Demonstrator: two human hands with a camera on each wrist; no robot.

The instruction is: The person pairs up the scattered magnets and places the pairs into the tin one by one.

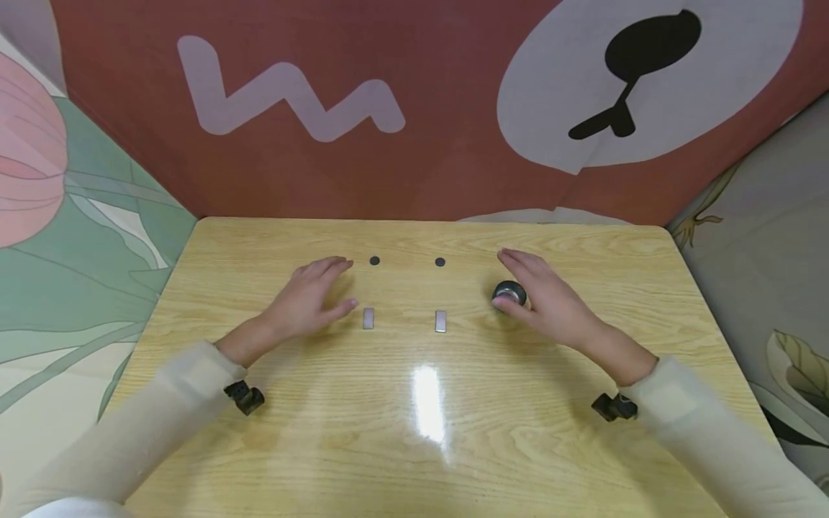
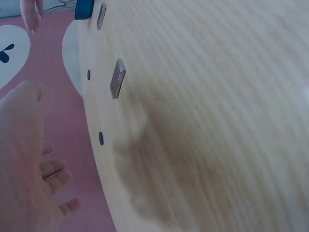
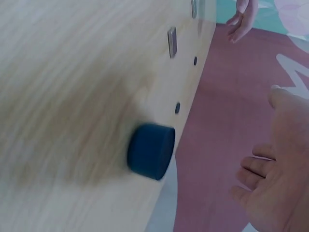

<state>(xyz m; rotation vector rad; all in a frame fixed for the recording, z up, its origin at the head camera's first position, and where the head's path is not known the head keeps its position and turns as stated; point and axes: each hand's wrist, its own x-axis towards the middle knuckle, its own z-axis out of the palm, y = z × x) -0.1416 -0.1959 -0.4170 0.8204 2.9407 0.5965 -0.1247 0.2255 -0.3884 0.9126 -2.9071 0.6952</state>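
My left hand [image 1: 309, 301] hovers over the left part of the wooden table, fingers loosely extended and holding nothing. On the right, my right hand [image 1: 550, 302] is held above the table beside a dark, short cylinder [image 1: 509, 293], which the right wrist view shows as a dark blue cylinder [image 3: 150, 151] apart from the fingers. Between the hands lie two small flat rectangular pieces, a left one [image 1: 368, 318] and a right one [image 1: 440, 321]. Behind them are two small dark discs, one on the left [image 1: 374, 260] and one on the right [image 1: 440, 262].
The light wooden table [image 1: 363, 439] ends at a reddish-brown wall [image 1: 447, 165] with printed shapes. Patterned side walls stand left and right. A small black device [image 1: 245, 397] sits at the left wrist, another black device [image 1: 614, 407] at the right.
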